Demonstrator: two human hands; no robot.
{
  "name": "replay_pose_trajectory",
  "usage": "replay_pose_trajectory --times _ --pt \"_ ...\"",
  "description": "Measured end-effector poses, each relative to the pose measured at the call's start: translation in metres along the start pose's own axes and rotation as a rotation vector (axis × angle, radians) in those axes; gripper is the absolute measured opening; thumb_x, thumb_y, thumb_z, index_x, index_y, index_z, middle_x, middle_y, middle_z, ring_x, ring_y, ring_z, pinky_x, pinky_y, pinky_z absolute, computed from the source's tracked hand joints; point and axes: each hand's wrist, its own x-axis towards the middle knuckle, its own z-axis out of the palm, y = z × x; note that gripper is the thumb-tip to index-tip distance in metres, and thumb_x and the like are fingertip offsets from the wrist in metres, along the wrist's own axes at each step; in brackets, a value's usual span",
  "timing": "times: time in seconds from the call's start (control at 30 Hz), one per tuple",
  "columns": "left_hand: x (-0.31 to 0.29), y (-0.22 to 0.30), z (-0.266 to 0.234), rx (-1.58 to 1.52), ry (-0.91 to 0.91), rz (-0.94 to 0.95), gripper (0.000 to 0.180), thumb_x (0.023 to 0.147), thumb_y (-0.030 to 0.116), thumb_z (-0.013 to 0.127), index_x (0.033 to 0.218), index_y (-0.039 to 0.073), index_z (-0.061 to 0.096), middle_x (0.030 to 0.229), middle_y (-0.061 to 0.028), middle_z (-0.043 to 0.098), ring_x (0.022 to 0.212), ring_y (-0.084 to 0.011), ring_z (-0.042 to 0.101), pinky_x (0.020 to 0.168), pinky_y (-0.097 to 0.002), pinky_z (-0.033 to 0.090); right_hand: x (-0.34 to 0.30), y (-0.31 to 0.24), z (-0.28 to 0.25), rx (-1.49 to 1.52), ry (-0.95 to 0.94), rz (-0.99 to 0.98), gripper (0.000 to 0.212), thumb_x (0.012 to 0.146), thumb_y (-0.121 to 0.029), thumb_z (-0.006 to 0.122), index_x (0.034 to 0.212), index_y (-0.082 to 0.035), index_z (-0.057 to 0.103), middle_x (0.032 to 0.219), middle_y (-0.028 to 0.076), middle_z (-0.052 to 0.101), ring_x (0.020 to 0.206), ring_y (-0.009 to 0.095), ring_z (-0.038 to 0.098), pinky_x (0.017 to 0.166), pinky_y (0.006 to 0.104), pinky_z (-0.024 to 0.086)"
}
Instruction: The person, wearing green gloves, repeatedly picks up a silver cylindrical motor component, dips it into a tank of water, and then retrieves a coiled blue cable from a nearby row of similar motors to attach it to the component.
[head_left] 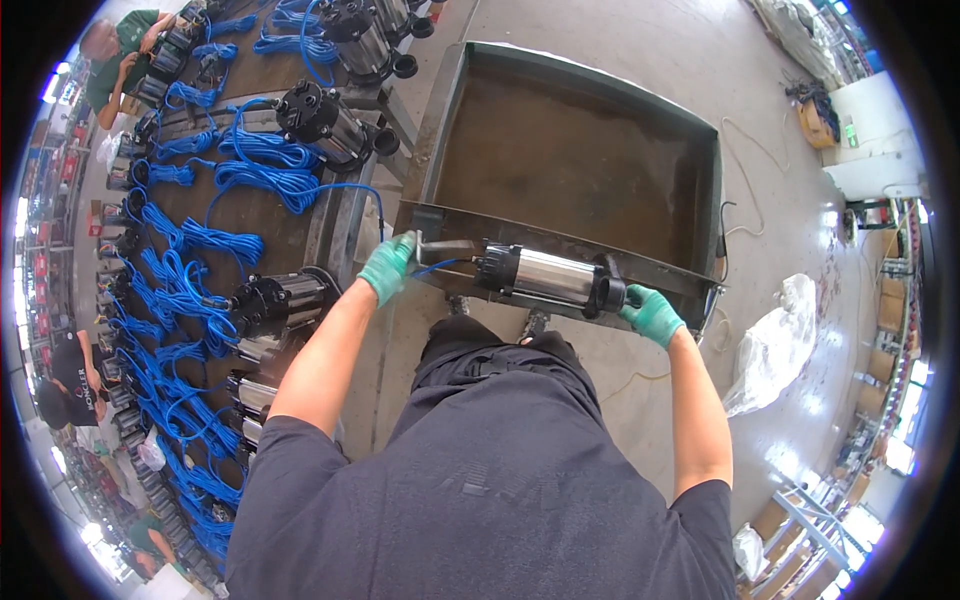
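Observation:
A submersible pump with a shiny steel body and black ends lies sideways along the near edge of the metal tank. My right hand, in a green glove, grips its black right end. My left hand, gloved alike, is closed beside a metal bar that reaches toward the pump's left end. What its fingers hold is partly hidden. A blue cable comes down from the left to this hand, and a short blue stretch runs on to the pump.
Brownish water covers the tank's bottom. At left a long bench carries several steel pumps and coiled blue cables. People work beyond it. Clear plastic sheeting lies on the floor at right, near a thin hose.

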Motion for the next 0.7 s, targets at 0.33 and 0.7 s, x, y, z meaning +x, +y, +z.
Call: replay_pose_trajectory --times 0.33,0.7 --pt "0.047 -0.004 -0.015 -0.151 0.370 -0.127 0.042 0.098 0.056 0.061 0.092 0.014 0.063 0.062 0.0004 0.058 0.044 -0.0121 0.046 0.042 -0.0295 0.037 -0.019 0.019 0.007 0.891 0.219 0.133 0.025 0.089 0.001 0.062 0.114 -0.004 0.067 0.089 0.003 0.064 0.070 0.010 0.058 0.063 0.0258 0.050" --pt "-0.006 -0.086 -0.024 1.123 0.307 0.414 0.034 0.079 0.026 0.080 0.094 -0.001 0.064 0.084 -0.0207 0.068 0.079 -0.0430 0.065 0.075 -0.0492 0.052 -0.073 0.105 -0.004 1.369 1.195 0.264 0.018 0.094 0.006 0.054 0.107 -0.003 0.063 0.090 0.011 0.065 0.080 0.024 0.068 0.077 0.0388 0.063"
